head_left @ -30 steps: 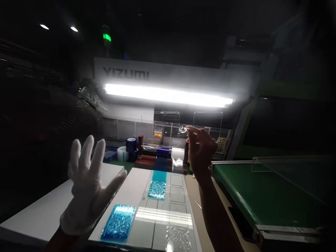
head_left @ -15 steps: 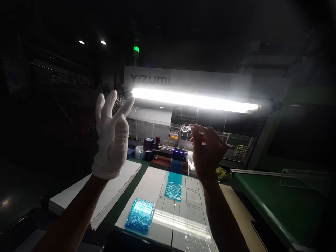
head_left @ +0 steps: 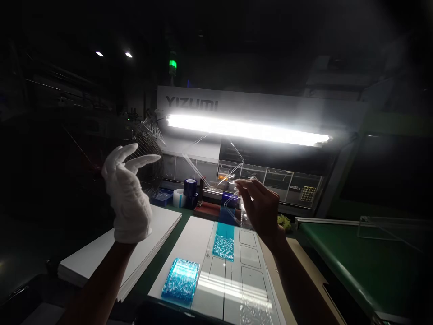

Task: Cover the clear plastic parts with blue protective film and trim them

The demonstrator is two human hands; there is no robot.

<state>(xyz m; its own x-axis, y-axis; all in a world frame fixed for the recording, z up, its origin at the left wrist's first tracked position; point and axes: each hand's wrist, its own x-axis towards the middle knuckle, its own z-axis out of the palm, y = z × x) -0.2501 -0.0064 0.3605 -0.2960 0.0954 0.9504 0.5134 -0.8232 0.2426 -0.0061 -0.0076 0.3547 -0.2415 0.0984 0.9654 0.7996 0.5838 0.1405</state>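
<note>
Above the bench near the middle of the frame, a bare right hand (head_left: 260, 210) pinches the edge of a thin clear plastic film (head_left: 237, 180) between its fingers (head_left: 245, 185), which are drawn narrow on it. The film rises from the fingertips toward the upper left, its thin edges catching the light, and a further clear part hangs below them. A left hand in a white cotton glove (head_left: 126, 194) is raised well apart at the left, empty, its fingers (head_left: 145, 158) spread wide and touching nothing.

At the back of the bench, a shallow blue plastic tray (head_left: 161, 197) sits in the dimness, its contents too dark and small to tell. Just beside it are a white roll of tape with a blue band (head_left: 179, 197) and a dark blue tape roll (head_left: 190, 187). Below the right hand lies a white template board with rectangular outlines (head_left: 233, 266), bearing a crinkled blue film patch (head_left: 181, 280), a teal film strip (head_left: 223, 243) and a crinkled clear film patch (head_left: 255, 313) at the bottom edge. A stack of white sheets (head_left: 118, 243) lies under the left forearm, and a green conveyor bed (head_left: 355, 262) runs along the right of the frame.
</note>
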